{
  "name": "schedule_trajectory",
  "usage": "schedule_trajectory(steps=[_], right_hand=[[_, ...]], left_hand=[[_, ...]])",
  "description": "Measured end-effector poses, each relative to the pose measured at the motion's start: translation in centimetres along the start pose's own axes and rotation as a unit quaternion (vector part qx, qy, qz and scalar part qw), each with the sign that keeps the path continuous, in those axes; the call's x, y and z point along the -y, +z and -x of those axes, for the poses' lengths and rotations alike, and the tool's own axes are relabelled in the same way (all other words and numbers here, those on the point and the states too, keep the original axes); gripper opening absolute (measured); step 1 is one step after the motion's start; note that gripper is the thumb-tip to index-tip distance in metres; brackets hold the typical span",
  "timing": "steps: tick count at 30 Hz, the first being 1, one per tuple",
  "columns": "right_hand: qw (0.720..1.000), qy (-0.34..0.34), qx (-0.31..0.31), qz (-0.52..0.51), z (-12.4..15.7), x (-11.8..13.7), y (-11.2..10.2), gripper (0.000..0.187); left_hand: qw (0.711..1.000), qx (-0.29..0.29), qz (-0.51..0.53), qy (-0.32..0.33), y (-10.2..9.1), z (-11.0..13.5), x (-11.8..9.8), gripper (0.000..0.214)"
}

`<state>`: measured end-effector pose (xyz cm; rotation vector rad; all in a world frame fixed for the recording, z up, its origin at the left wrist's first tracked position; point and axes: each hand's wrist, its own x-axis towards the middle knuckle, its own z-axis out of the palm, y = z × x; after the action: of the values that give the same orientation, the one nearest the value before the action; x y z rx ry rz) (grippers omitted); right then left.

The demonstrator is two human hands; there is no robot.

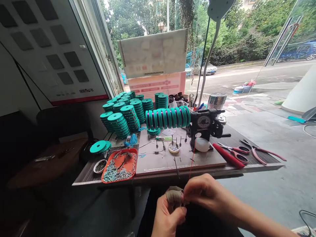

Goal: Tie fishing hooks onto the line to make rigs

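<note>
Both hands meet low in front of the table edge. My left hand (169,214) has a cloth-wrapped finger and is pinched shut on something too small to name. My right hand (206,194) is also pinched against it, holding a thin red thread (192,163) that runs up to the black winding machine (206,126) on the table. A row of green spools (168,118) with purple line sits on the machine's shaft. A small white dish of beads (174,147) and several hanging hooks lie on the work board (172,159).
Stacks of green spools (123,117) fill the back left. An orange tray (120,165) holds small metal parts beside a little bowl (100,166). Red-handled scissors (234,151) and pliers (259,152) lie at right. A lamp arm (208,59) and metal can (216,100) stand behind.
</note>
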<state>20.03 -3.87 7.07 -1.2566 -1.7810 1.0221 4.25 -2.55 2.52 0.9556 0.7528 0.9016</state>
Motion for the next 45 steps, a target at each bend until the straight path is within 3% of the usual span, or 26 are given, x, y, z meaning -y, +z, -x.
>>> schedule_trajectory(steps=[10,15,18,22,26,30,34,45], right_hand=[[0.983,-0.074,0.031,0.165,-0.5,0.4,0.1,0.016],[0.98,-0.084,0.03,0.175,-0.6,0.2,0.3,0.019],[0.985,-0.076,0.015,0.155,-0.3,0.4,0.3,0.016],[0.994,-0.027,-0.074,0.081,1.0,0.3,0.7,0.02],[0.994,0.036,-0.096,-0.026,2.4,-1.1,2.5,0.026],[0.985,0.048,-0.115,-0.122,2.7,-2.1,4.6,0.025],[0.978,0.055,-0.148,-0.138,2.5,-2.2,5.6,0.025],[0.958,0.161,-0.195,-0.134,3.9,-4.6,4.8,0.021]], left_hand=[[1.0,0.023,0.016,0.0,-0.2,-0.2,0.0,0.007],[0.999,0.029,0.041,-0.014,-0.2,-0.2,0.2,0.022],[0.997,-0.009,0.072,-0.029,0.1,-0.3,0.3,0.026],[0.983,-0.075,0.137,-0.1,0.4,-0.2,0.3,0.027],[0.97,-0.077,0.18,-0.146,0.4,-0.2,0.2,0.028],[0.966,-0.072,0.202,-0.148,0.4,-0.2,0.3,0.03],[0.967,-0.073,0.209,-0.13,0.6,-0.1,0.4,0.029],[0.99,-0.077,0.107,-0.048,-0.2,-0.5,1.4,0.026]])
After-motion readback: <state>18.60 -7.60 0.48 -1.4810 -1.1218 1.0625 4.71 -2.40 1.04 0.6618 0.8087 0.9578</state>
